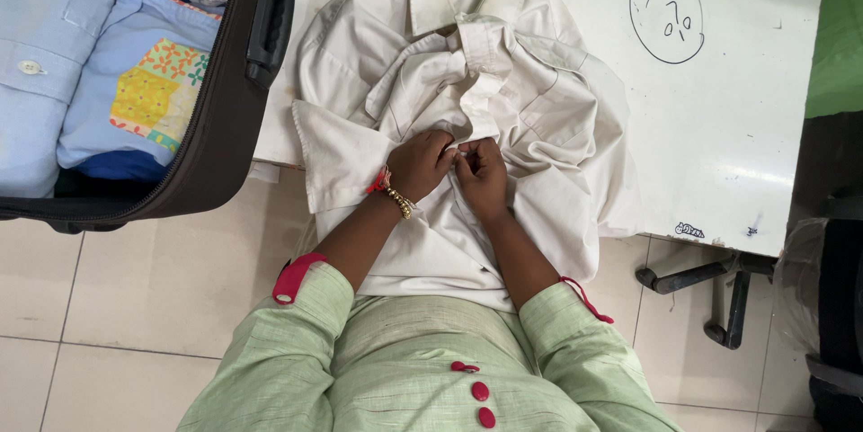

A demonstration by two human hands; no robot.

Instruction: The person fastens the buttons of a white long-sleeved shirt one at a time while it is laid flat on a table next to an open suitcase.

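Observation:
A cream collared shirt [539, 99] lies front up on a white table [746, 99], its lower part hanging over the near edge toward me. My left hand [419, 163] and my right hand [483, 175] meet at the shirt's button placket, both pinching the fabric there. A beaded bracelet and a red thread sit on my left wrist. One sleeve is folded across the chest. My green sleeves have red trim.
An open dark suitcase [234, 108] at the left holds folded light blue shirts [54, 45], a striped one and a colourful patterned cloth [157, 90]. The table bears pen drawings and a brown stain. Black chair legs [710, 293] stand at the right on pale floor tiles.

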